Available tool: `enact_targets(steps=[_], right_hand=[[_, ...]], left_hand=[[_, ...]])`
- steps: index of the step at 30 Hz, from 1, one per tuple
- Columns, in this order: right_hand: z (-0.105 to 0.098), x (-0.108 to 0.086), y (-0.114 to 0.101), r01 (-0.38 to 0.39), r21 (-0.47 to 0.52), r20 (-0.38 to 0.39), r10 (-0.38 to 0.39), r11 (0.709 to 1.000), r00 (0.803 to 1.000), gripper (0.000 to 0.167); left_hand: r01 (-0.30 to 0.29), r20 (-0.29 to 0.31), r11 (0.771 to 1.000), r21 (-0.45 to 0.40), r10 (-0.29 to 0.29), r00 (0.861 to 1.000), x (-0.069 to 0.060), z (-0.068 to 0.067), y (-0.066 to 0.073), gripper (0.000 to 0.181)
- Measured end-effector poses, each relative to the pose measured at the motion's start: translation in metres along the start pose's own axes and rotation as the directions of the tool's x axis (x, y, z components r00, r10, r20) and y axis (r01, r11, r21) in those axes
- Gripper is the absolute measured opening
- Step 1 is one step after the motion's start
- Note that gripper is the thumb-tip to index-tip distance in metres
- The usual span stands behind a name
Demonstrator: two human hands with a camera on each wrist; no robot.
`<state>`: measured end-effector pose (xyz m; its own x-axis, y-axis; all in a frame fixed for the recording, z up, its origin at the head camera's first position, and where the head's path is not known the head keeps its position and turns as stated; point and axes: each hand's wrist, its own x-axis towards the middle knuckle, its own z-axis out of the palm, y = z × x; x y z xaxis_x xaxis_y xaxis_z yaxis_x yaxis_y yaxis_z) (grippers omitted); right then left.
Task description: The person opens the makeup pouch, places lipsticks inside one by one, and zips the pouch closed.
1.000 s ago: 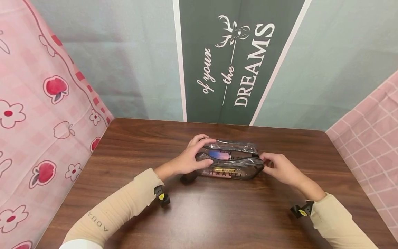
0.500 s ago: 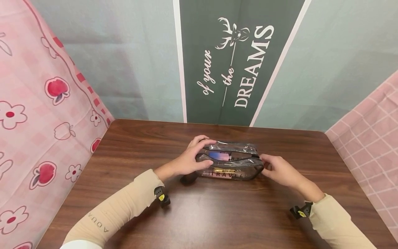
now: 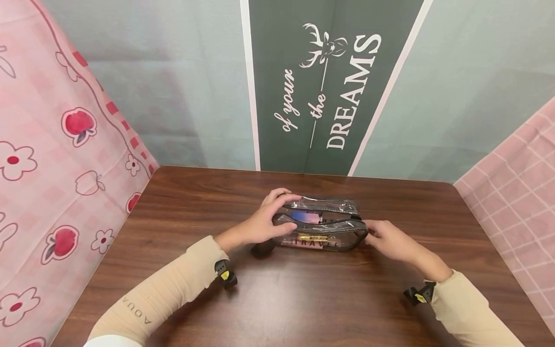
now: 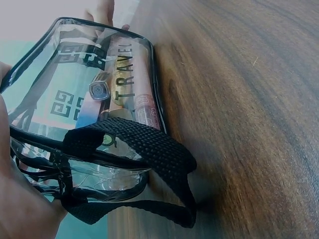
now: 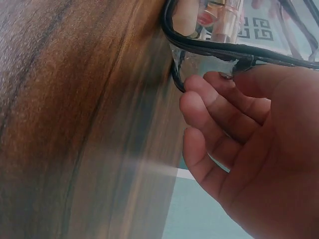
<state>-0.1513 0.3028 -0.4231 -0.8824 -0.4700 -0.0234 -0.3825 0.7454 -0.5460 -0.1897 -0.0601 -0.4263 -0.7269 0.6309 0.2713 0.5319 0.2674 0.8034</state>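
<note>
A clear zip pouch (image 3: 347,225) with black trim and the word TRAVEL stands on the table, its top gaping. My left hand (image 3: 260,224) grips its left end, thumb on the near edge and fingers over the far edge. At the right end, my right hand (image 3: 390,240) pinches the zipper's end between thumb and index finger; a small metal glint shows there in the right wrist view, the pull mostly hidden. Inside lie a blue-and-pink item (image 3: 304,217), a gold item (image 3: 312,237) and a pink tube (image 4: 144,102). A black strap loop (image 4: 149,142) hangs from the left end.
The brown wooden table (image 3: 282,299) extends around the pouch. A grey-green cloth (image 3: 195,86) with printed lettering hangs behind it. Pink patterned cloth (image 3: 39,193) borders the left side, and pink checked cloth (image 3: 516,193) the right.
My right hand has dipped slightly at the pouch's right end. The left hand and the pouch stay where they were.
</note>
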Motion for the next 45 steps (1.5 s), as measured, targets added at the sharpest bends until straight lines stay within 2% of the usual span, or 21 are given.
enact_targets(steps=[9, 12, 15, 19, 28, 36, 41, 45], right_hand=[[0.000, -0.002, 0.004, -0.033, 0.167, 0.015, 0.031, 0.985, 0.999, 0.012], [0.000, -0.002, 0.004, -0.026, 0.192, 0.029, 0.021, 0.981, 0.999, 0.008], [-0.001, -0.001, 0.004, -0.016, 0.209, 0.042, 0.008, 0.978, 0.999, 0.013], [-0.003, -0.001, 0.005, -0.034, 0.255, 0.042, 0.024, 0.966, 0.999, 0.020], [-0.008, -0.001, 0.002, -0.071, 0.307, 0.028, 0.066, 0.949, 0.997, 0.021], [-0.007, -0.001, 0.003, -0.003, 0.297, -0.012, 0.006, 0.955, 1.000, 0.023], [-0.008, -0.001, 0.004, 0.043, 0.313, -0.037, -0.033, 0.949, 0.999, 0.024], [-0.010, -0.001, 0.003, 0.051, 0.353, -0.054, -0.035, 0.934, 0.998, 0.023]], left_hand=[[0.003, -0.001, 1.000, -0.004, -0.003, 1.000, 0.000, 0.000, 0.001, 0.064], [0.000, -0.003, 1.000, -0.001, 0.000, 1.000, 0.000, 0.000, 0.001, 0.064], [-0.001, 0.001, 1.000, 0.006, 0.001, 1.000, 0.000, 0.000, 0.001, 0.064], [0.007, 0.010, 1.000, 0.012, -0.007, 1.000, 0.001, 0.000, 0.001, 0.064], [0.033, 0.041, 0.999, 0.035, -0.034, 0.999, 0.001, -0.004, 0.004, 0.066], [0.045, 0.048, 0.997, 0.068, -0.049, 0.998, 0.001, -0.005, 0.005, 0.066], [0.038, 0.059, 0.996, 0.086, -0.043, 0.997, 0.002, -0.005, 0.006, 0.065], [0.046, 0.071, 0.994, 0.098, -0.053, 0.996, 0.003, -0.006, 0.006, 0.063]])
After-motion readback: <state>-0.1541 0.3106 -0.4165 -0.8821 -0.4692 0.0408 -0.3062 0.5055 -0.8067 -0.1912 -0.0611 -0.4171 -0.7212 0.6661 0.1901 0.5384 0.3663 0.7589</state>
